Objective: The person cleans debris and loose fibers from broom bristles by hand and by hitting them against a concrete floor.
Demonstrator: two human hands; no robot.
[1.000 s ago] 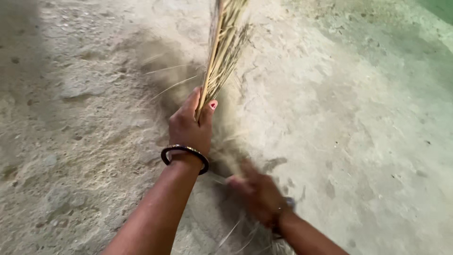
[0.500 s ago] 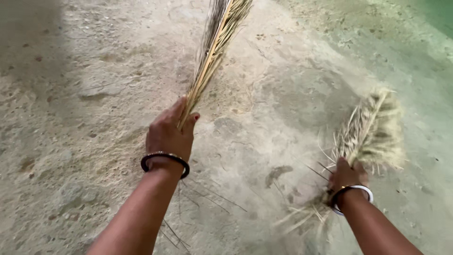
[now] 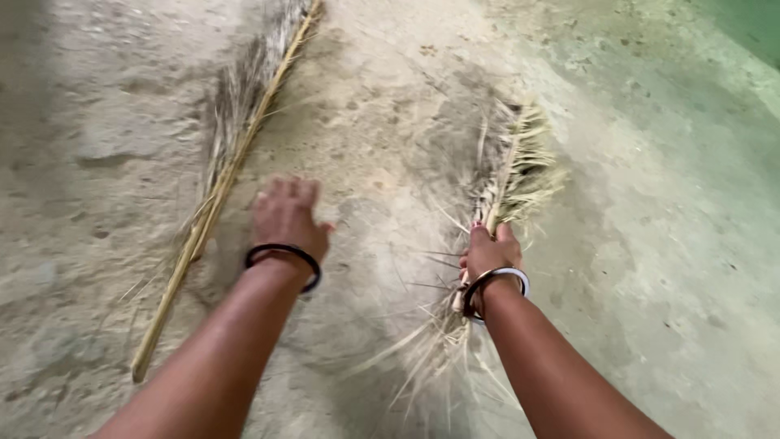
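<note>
A long dry palm frond stalk (image 3: pixel 218 189) lies on the rough concrete floor at the left, its thick end near the bottom left. My left hand (image 3: pixel 284 215), with a dark bangle on the wrist, hovers just right of the stalk, fingers spread and holding nothing. My right hand (image 3: pixel 489 254), wearing a silver bangle, grips a bundle of dry straw-coloured fronds (image 3: pixel 512 175). The bundle's leafy end points away from me and loose strands trail back under my wrist.
The rough, dusty concrete floor (image 3: pixel 642 244) fills the view, with a darker patch behind the bundle. A greenish surface (image 3: pixel 751 20) shows at the top right corner.
My left hand let go of the long stalk, which now lies on the floor at the left. My right hand swung its frond bundle from the far right toward the middle.
</note>
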